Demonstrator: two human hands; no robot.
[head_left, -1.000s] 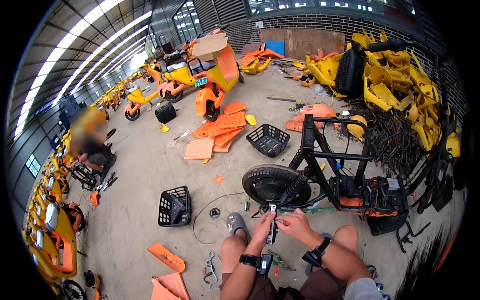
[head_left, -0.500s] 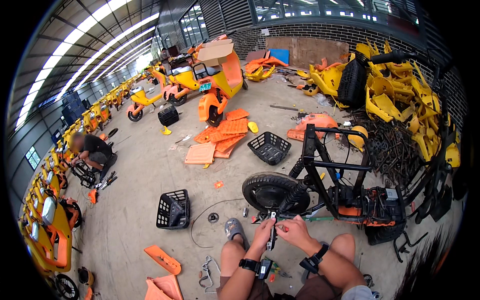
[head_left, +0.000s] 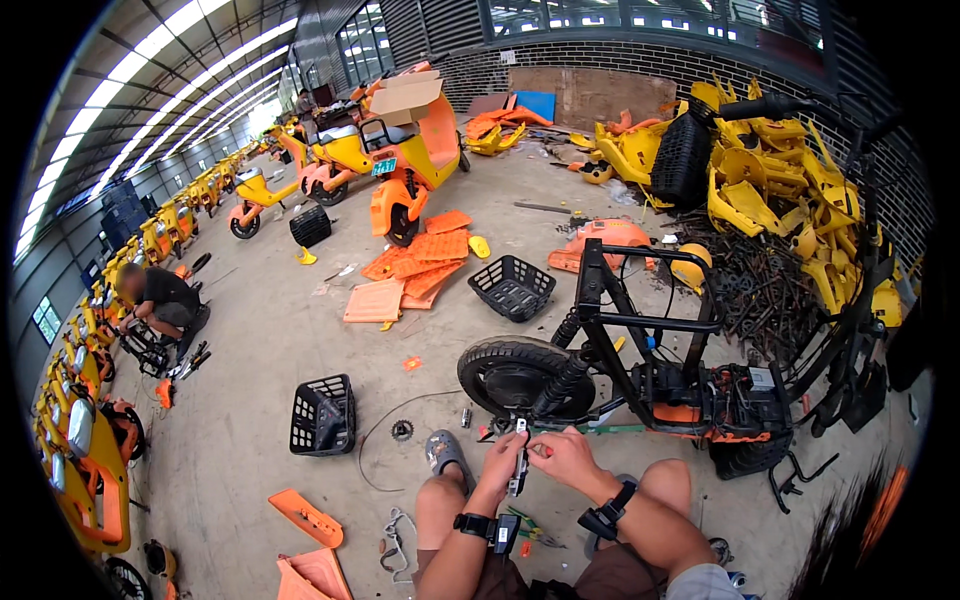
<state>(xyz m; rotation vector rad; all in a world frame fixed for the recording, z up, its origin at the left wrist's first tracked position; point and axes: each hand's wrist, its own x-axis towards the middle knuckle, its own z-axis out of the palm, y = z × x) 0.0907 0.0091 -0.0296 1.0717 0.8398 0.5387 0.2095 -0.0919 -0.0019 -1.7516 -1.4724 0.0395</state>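
The largest thing is a stripped scooter [head_left: 690, 390], whose rear wheel [head_left: 512, 380] I take as the landmark for all places. To the left of this wheel, a black basket [head_left: 320, 381] stands on the floor. The two forearms rise on the person's side of the wheel and lean toward each other, so that the hands meet just before it. Each wrist is wrapped with a black strap.

The right hand [head_left: 568, 462] is to the near right of the wheel, with its back turned upward and its fingers bent. The left hand [head_left: 497, 463] is to the near left, also bent, with thumb and fingers pinching a slim metal part [head_left: 519, 465]. This part is on the near side of the wheel, one end pointing toward it and the other toward the person; whether it touches anything there, I cannot tell. Smallest is a red piece [head_left: 541, 450], near the wheel also, which the right fingertips pinch beside the part; its kind is not clear.
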